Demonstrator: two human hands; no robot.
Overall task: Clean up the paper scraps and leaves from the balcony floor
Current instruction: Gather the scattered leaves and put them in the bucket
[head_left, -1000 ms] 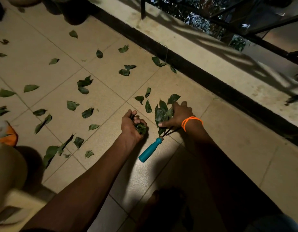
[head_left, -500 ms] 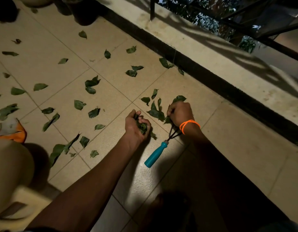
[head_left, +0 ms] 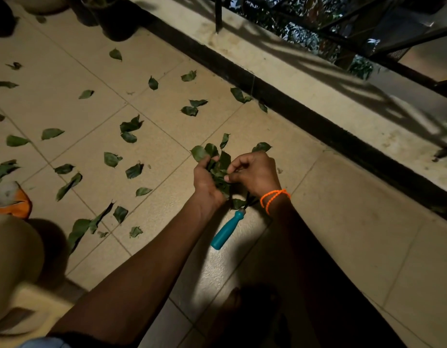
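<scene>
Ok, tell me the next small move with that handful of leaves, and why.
Probably tuck the right hand's leaves into the bunch of leaves gripped by the left hand, then reach for the nearest loose leaf. Both hands are closed round the same bunch above the floor, many leaves still lie to the left, and the teal-handled tool lies untouched.

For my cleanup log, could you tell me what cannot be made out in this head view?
- Head of the teal-handled tool: hidden under the right hand.
- How many leaves the left hand holds: bunched, overlapping.
- Orange object: cut off by the left edge.
- Paper scraps: none discernible in the dim light.
</scene>
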